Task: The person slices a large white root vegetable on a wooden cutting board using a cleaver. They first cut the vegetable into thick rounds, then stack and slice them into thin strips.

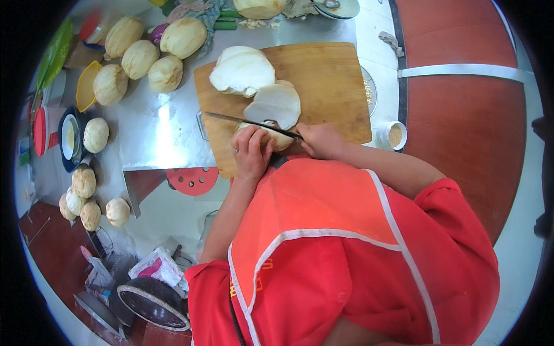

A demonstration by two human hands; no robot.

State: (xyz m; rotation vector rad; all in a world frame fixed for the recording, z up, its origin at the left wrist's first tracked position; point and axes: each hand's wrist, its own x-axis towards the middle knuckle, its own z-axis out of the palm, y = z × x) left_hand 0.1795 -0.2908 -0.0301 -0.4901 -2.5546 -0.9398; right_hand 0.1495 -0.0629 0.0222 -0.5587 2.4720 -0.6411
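Note:
My right hand [322,140] grips the handle of a kitchen knife [242,119], whose dark blade points to the left. Under the blade lies a piece of pale peeled root vegetable [282,141], near the front edge of the wooden cutting board [324,95]. With bent fingers, my left hand [252,151] holds that piece down. Just beyond the knife rests a broad, thin white slice [277,104]. Farther back on the board is a larger cut portion or pile of slices [242,71]. Part of the piece under the knife is hidden by my fingers and the blade.
Several whole peeled root vegetables [140,59] sit on the steel table [147,112] to the left, beside a yellow basket [88,86] and a dark bowl [65,160]. A white jar [393,135] stands right of the board. Below left is a black wok-like pan [151,302].

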